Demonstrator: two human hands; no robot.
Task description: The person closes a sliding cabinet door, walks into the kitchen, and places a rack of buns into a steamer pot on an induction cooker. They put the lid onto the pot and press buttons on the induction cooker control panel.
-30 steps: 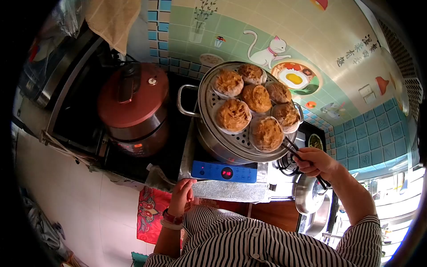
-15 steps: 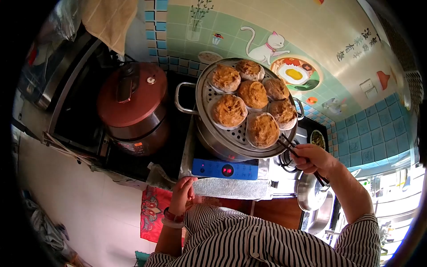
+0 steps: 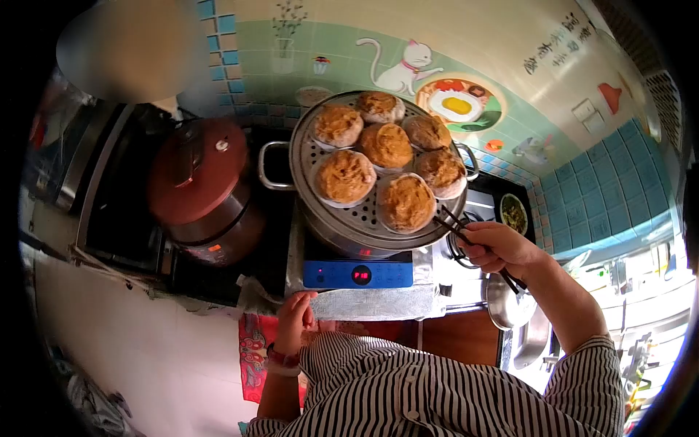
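Observation:
Several round buns with brown, rough tops (image 3: 386, 145) sit on a perforated metal steamer tray (image 3: 364, 216). The tray tops a steel pot with a handle on each side. Below its front edge is a blue induction panel (image 3: 338, 274) with lit red digits. My right hand (image 3: 501, 247) holds dark chopsticks (image 3: 453, 225), whose tips are at the tray's right front edge, close to the front right bun; whether they touch it I cannot tell. My left hand (image 3: 295, 312) hangs near the counter's front edge with fingers bent together; whether anything is in them is hidden.
A red-lidded electric cooker (image 3: 196, 171) stands left of the pot. Right of it are a gas burner, a bowl of greens (image 3: 513, 213) and a steel pan (image 3: 507, 302). A grey cloth (image 3: 364, 304) lies along the counter's front edge. A blurred tan shape covers the upper left.
The view has shifted, so the pot and buns appear farther left. The chopsticks stay in my right hand at the tray's edge. A blurred tan shape now looms at the upper left.

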